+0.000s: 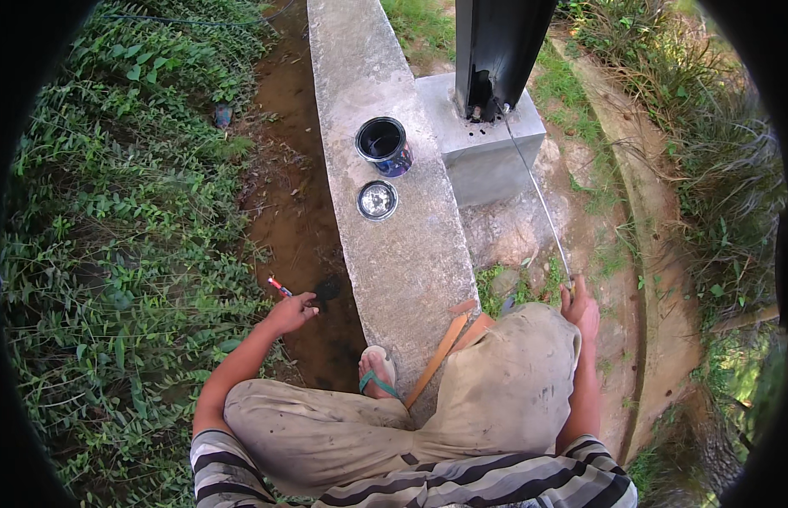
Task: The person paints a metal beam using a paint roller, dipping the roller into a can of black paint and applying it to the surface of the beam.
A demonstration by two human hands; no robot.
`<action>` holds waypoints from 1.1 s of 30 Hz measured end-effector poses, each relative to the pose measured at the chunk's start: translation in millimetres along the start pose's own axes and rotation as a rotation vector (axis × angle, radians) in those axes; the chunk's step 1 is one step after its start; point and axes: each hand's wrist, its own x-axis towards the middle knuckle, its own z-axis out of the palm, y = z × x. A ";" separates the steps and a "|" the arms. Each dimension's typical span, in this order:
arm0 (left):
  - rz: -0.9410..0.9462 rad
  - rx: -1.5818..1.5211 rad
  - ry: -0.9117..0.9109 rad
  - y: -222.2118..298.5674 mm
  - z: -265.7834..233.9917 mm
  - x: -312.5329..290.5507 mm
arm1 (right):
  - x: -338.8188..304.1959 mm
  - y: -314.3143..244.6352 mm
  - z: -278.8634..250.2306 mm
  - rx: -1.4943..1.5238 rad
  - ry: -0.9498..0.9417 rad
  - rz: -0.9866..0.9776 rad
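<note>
My left hand (294, 313), out over the dirt strip, is closed on a paintbrush with a red and white handle (279, 286) and dark bristles (328, 289). My right hand (579, 303), beside my right knee, grips the near end of a long thin rod (535, 186). Its far end reaches the foot of a black metal post (506, 51), where wet-looking black patches show; the exact tip is hard to make out. An open paint can (383, 146) of black paint stands on the concrete wall top (385, 262). Its round metal lid (377, 201) lies just nearer to me.
The post rises from a grey concrete block (491, 169) with black drips. Orange-brown wooden strips (438, 357) lie by my right leg. My sandalled foot (378, 372) rests on the wall. Dense green plants (148, 245) grow at left, and a curved concrete edge (656, 254) runs at right.
</note>
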 end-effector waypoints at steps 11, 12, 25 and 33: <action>0.047 -0.056 0.013 -1.0 10.0 22.6 | -22.0 20.2 5.5 0.160 -0.050 -0.042; 0.039 -0.032 -0.012 -7.3 10.9 20.3 | -27.6 28.4 10.7 0.251 -0.067 -0.071; 0.063 0.073 -0.032 -8.3 11.4 23.2 | -12.0 34.9 52.4 1.214 -0.473 0.041; -0.009 0.084 -0.109 -16.8 11.6 11.5 | 5.3 42.9 43.3 1.255 -0.588 -0.026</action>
